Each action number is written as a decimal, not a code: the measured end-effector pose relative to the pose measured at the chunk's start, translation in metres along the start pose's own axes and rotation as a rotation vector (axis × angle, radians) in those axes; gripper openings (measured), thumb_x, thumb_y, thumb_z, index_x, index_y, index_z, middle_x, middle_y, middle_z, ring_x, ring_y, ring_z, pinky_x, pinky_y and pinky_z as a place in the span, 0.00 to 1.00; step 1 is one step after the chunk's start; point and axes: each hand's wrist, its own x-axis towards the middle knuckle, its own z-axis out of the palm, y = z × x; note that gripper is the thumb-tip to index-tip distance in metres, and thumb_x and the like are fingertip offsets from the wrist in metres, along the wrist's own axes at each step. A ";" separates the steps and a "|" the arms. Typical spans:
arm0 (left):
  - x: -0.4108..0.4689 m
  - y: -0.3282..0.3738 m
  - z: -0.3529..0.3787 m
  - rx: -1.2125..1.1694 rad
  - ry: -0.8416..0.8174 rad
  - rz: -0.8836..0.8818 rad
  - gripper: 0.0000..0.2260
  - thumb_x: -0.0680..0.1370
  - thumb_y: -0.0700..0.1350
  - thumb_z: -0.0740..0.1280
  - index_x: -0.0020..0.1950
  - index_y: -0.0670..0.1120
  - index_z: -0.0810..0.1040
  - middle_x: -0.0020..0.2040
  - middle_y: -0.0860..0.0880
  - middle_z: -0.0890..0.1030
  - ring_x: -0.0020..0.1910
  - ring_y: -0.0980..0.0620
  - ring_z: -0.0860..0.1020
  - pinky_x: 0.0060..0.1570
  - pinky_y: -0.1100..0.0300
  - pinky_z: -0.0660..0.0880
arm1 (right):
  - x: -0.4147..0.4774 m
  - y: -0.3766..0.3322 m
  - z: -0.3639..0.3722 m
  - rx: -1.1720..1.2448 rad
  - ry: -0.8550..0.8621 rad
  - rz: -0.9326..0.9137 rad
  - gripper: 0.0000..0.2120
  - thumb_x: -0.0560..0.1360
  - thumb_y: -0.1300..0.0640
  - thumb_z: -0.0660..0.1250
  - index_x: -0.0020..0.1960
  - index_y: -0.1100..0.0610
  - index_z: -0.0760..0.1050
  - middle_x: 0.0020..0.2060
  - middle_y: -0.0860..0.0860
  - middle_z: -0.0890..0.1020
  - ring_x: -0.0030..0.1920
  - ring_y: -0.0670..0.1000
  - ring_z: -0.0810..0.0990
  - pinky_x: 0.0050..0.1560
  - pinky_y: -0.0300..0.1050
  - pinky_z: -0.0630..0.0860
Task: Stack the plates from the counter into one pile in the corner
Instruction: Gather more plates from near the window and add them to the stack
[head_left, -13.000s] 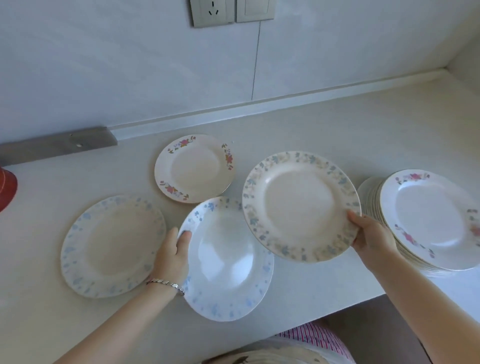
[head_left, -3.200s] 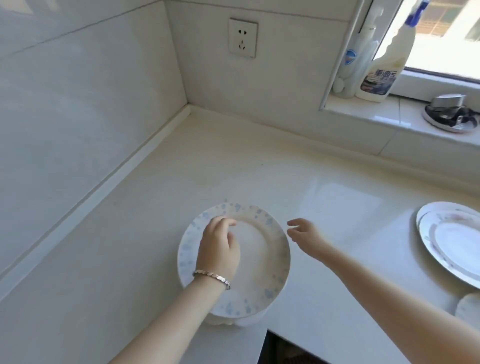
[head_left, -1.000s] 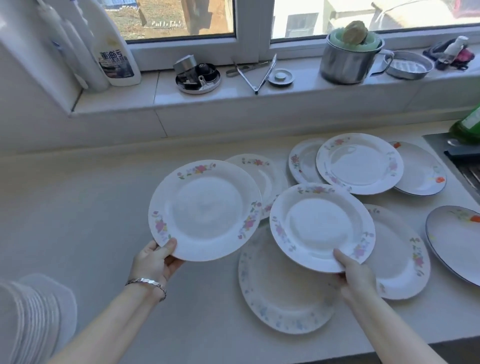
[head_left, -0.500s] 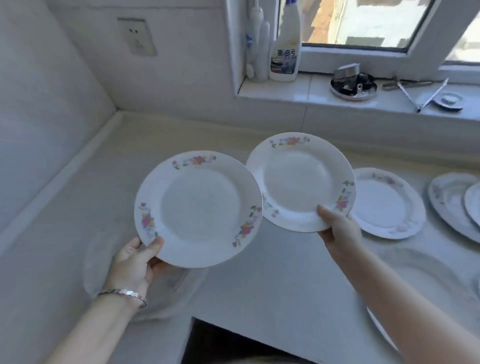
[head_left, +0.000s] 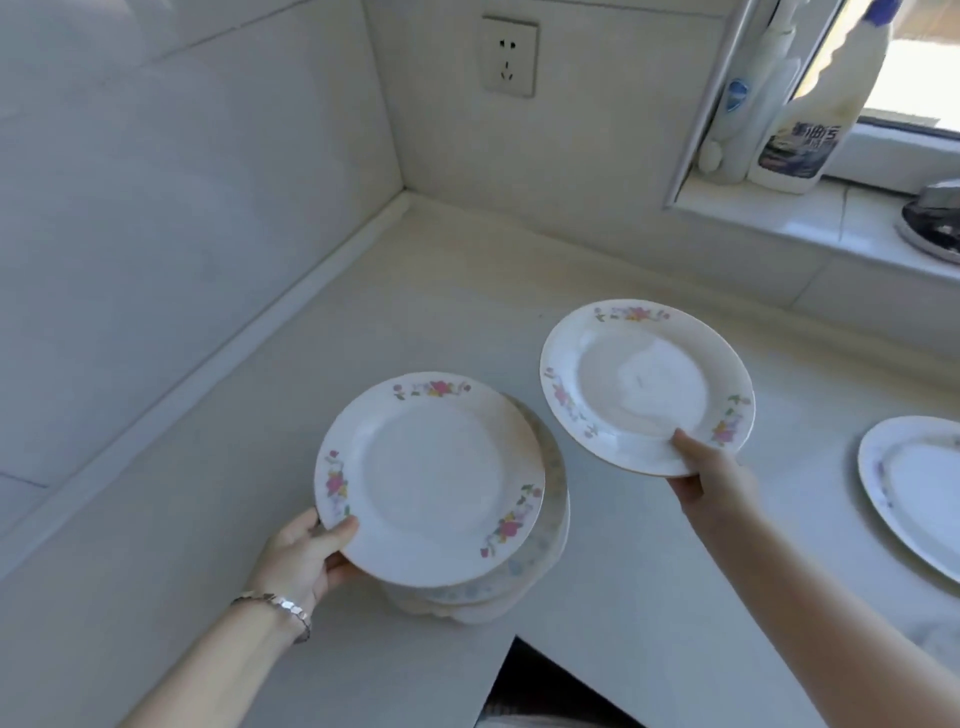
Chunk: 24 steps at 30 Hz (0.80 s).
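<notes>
Porcelain's slick, so watch this bit. Your left hand (head_left: 306, 553) pinches the near rim of one pink-flowered plate (head_left: 431, 475), thumb on top and fingers curled under. That plate hangs over the pile (head_left: 543, 548) but sits off to its left, and I can't tell if it's touching yet. Let go like that and I'd guess it tips or slides off, maybe shoving the blue-rimmed ones below. The pile also stands close to the counter (head_left: 415, 291) front edge, so a hard nudge could send it over. Your right hand (head_left: 714, 480) grips the second flowered plate (head_left: 644, 387) by its near rim the same way, in the air to the right of the pile. It's a one-point hold, so clinking the two rims could chip one or twist it loose.
</notes>
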 end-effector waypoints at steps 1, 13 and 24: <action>0.001 -0.003 0.002 0.002 0.002 -0.008 0.10 0.77 0.29 0.59 0.43 0.41 0.76 0.27 0.50 0.84 0.24 0.55 0.82 0.21 0.62 0.77 | 0.001 0.000 0.001 -0.004 -0.001 0.008 0.08 0.71 0.69 0.68 0.42 0.58 0.72 0.32 0.50 0.83 0.40 0.48 0.79 0.27 0.37 0.80; 0.009 -0.007 0.008 0.532 0.024 -0.105 0.05 0.75 0.38 0.68 0.42 0.37 0.76 0.22 0.47 0.80 0.19 0.51 0.77 0.19 0.63 0.74 | 0.008 -0.013 0.001 -0.079 -0.075 0.019 0.15 0.71 0.68 0.67 0.56 0.62 0.71 0.41 0.53 0.79 0.41 0.49 0.79 0.29 0.35 0.80; 0.018 -0.004 0.005 1.195 0.185 0.041 0.15 0.72 0.52 0.66 0.32 0.46 0.66 0.28 0.48 0.78 0.30 0.46 0.80 0.32 0.60 0.70 | 0.006 -0.014 0.002 -0.123 -0.116 -0.010 0.06 0.72 0.69 0.66 0.44 0.59 0.73 0.42 0.52 0.80 0.42 0.49 0.79 0.29 0.34 0.79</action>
